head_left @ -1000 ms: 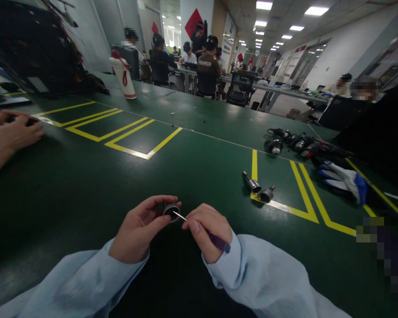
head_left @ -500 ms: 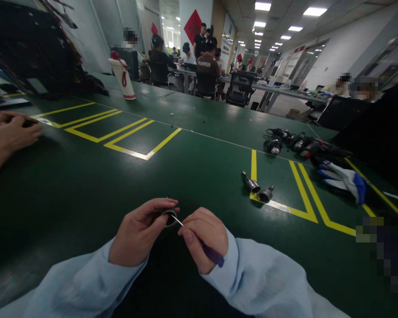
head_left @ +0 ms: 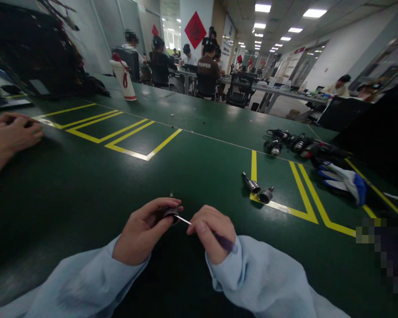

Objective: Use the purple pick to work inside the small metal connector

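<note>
My left hand (head_left: 141, 232) is closed around a dark metal hole saw (head_left: 171, 213), its shank poking up above the fingers and its cup mouth turned towards my right hand. In my right hand (head_left: 214, 232) is a thin screwdriver (head_left: 183, 219) with a purple handle, gripped in closed fingers. The tip reaches the cup's mouth; whether it touches the inside is hidden. Two more hole saws lie to the right on the green table: one (head_left: 253, 186) with its shank pointing back left, the other (head_left: 265, 195) beside it.
Yellow tape (head_left: 292, 212) marks boxes on the green table (head_left: 202, 176). Back right lie black power tools (head_left: 274, 146) and a blue-white glove (head_left: 345, 179). A white cup (head_left: 123, 81) stands at the far left. Another person's hands (head_left: 15, 130) rest at the left edge.
My right hand has shifted right with the screwdriver, drawing its shaft partly back from the cup. The hole saw has turned in my left hand, and its shank now shows above the fingers.
</note>
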A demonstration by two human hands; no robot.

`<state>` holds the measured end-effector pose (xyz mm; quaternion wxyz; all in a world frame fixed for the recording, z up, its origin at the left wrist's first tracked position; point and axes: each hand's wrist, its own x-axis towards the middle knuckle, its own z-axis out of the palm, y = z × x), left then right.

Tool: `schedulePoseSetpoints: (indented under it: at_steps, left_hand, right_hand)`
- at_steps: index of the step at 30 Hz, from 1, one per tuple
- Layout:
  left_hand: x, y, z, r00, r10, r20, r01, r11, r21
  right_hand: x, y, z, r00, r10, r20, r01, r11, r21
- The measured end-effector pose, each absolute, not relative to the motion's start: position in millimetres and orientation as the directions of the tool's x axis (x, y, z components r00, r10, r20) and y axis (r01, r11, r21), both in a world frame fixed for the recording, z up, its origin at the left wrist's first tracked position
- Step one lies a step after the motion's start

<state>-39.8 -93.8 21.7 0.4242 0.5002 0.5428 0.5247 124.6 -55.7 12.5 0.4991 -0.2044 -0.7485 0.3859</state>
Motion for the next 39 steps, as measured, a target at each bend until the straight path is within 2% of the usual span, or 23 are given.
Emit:
schedulePoseSetpoints:
  at_steps: [2, 4, 8, 12, 18, 22, 39]
  left_hand:
    - [-39.5, -86.7, 15.7, -0.104, 0.994, 0.044, 0.119, -0.031, 0.992]
    - [-39.7, -76.3, 8.0, -0.076, 0.996, 0.057, 0.159, -0.044, 0.986]
    - [-38.6, -47.6, -5.5, -0.05, 0.988, 0.146, 0.208, -0.133, 0.969]
    - [-31.7, -12.3, -10.4, -0.005, 0.982, 0.186, 0.193, -0.182, 0.964]
    - [-18.5, 34.5, -8.2, 0.02, 0.994, 0.108, 0.149, -0.11, 0.983]
    - [-15.1, 47.8, -7.0, 0.022, 0.993, 0.114, 0.134, -0.116, 0.984]
    - [-13.9, 45.8, -1.0, 0.015, 0.997, 0.07, 0.136, -0.071, 0.988]
  right_hand:
    - [127.7, -43.5, 8.6, -0.364, 0.838, 0.407, -0.163, 0.373, -0.913]
    - [131.3, -28.5, 4.5, -0.29, 0.93, 0.225, -0.234, 0.159, -0.959]
    - [134.8, -4.7, -0.9, -0.218, 0.967, 0.13, -0.362, 0.044, -0.931]
    - [131.6, 4.3, -3.2, -0.117, 0.988, 0.101, -0.367, 0.052, -0.929]
    - [128.0, 16.0, -9.6, 0.061, 0.971, 0.233, -0.153, 0.239, -0.959]
    - [128.2, 22.9, -16.4, 0.072, 0.967, 0.244, -0.078, 0.25, -0.965]
    - [132.4, 23.3, -21.8, 0.078, 0.975, 0.21, -0.006, 0.211, -0.978]
